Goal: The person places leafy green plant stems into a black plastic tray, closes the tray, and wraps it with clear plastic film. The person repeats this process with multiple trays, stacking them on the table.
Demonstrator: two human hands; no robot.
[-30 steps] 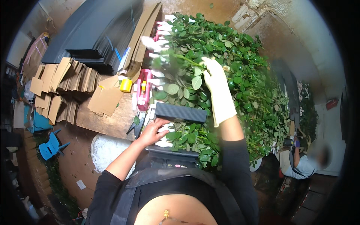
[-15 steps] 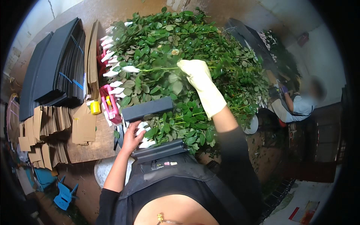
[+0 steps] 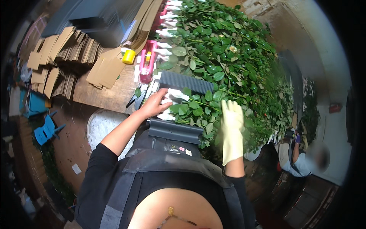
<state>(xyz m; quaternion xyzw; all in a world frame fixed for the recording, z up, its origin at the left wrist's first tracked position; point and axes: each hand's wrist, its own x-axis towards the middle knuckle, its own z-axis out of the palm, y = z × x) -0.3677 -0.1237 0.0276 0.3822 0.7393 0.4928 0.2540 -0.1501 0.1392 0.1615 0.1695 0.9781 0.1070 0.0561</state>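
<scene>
My left hand (image 3: pixel 152 103) rests with curved, parted fingers on white-wrapped flower heads (image 3: pixel 175 95) at the left end of a short row of leafy rose stems (image 3: pixel 196 107). A grey ribbed block (image 3: pixel 187 82) lies just beyond them and a dark curved strip (image 3: pixel 175 131) on the near side. My right hand (image 3: pixel 232 118), in a cream rubber glove, is over the stems' right part, fingers extended, slightly blurred. Beyond is a large pile of rose stems (image 3: pixel 228 38) with white-wrapped heads along its left side. Dark-handled scissors (image 3: pixel 139 97) lie left of my left hand.
Cardboard stacks (image 3: pixel 53 49), dark sheets (image 3: pixel 87 19), a yellow roll (image 3: pixel 129 56) and a pink tape dispenser (image 3: pixel 146 65) are on the wooden tabletop (image 3: pixel 95 99). A white bin (image 3: pixel 103 129) and blue chair (image 3: pixel 45 129) stand lower left. A co-worker (image 3: pixel 297 160) works at right.
My right hand has come down from the big pile, where it gripped a stem, to the nearer row, fingers loosened. A white-wrapped head now lies atop that row by my left hand, which stays there.
</scene>
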